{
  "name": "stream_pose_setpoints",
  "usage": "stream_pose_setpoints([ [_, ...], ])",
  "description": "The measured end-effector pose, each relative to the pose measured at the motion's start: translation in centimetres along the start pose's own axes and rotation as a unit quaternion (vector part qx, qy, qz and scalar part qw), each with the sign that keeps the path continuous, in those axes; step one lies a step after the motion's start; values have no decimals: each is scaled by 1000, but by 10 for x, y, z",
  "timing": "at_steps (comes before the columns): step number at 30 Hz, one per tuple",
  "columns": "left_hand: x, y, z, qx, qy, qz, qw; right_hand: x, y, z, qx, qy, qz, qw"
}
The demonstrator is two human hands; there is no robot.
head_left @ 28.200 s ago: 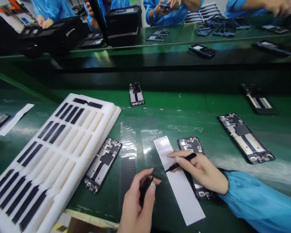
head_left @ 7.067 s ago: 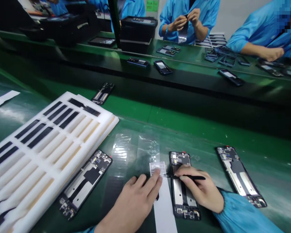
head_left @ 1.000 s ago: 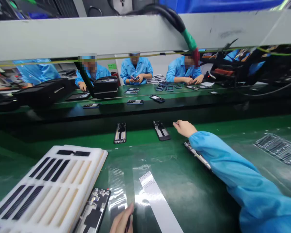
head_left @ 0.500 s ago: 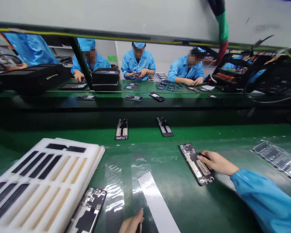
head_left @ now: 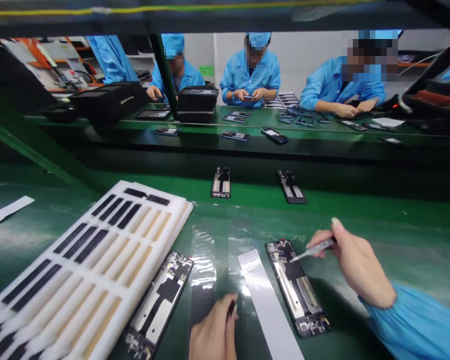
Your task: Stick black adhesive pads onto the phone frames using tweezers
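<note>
My right hand (head_left: 360, 262) is closed on slim silver tweezers (head_left: 315, 249). Their tip is over the upper part of an opened phone (head_left: 298, 295), which lies tilted on the green mat; I cannot tell whether it touches. At the bottom middle, my left hand (head_left: 213, 332) pinches a small black piece (head_left: 230, 308), mostly hidden by the fingers. A white strip sheet (head_left: 268, 312) with printed dots at its top lies between my hands. Left of my left hand, a second opened phone (head_left: 159, 305) rests against a white foam tray (head_left: 135, 295) holding black strips.
Two more opened phones (head_left: 221, 182) (head_left: 291, 187) lie further back on the green bench. A dark raised ledge (head_left: 142, 152) runs behind them, with several phones on it. Co-workers in blue (head_left: 251, 75) sit across. A white paper strip (head_left: 9, 212) lies far left.
My view has turned left and dipped. The right hand has lifted back from the phone, now showing the tweezers. The phone sits nearer the white strip, and my left hand has come further into view.
</note>
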State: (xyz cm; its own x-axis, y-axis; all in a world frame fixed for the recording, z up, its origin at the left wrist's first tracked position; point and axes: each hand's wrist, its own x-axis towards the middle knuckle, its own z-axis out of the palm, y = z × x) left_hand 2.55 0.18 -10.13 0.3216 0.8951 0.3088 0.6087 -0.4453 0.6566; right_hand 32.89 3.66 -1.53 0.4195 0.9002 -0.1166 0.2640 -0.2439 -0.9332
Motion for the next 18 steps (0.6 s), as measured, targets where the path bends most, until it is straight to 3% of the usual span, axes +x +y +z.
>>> stream_pose_setpoints([
  [2,2,-2,-9,35,-15,30,999,10,-9,23,60,-33,-6,998],
  [5,1,-9,-26,146,-22,79,986,19,-14,64,115,-156,18,981],
  [10,-13,-18,-49,348,-52,74,933,5,-12,127,72,-318,-12,945],
  [13,-19,-18,-52,393,-84,49,914,-9,-5,148,19,-359,-59,931],
  [18,-20,-16,-49,420,-120,37,899,-20,5,158,-37,-354,-139,924],
])
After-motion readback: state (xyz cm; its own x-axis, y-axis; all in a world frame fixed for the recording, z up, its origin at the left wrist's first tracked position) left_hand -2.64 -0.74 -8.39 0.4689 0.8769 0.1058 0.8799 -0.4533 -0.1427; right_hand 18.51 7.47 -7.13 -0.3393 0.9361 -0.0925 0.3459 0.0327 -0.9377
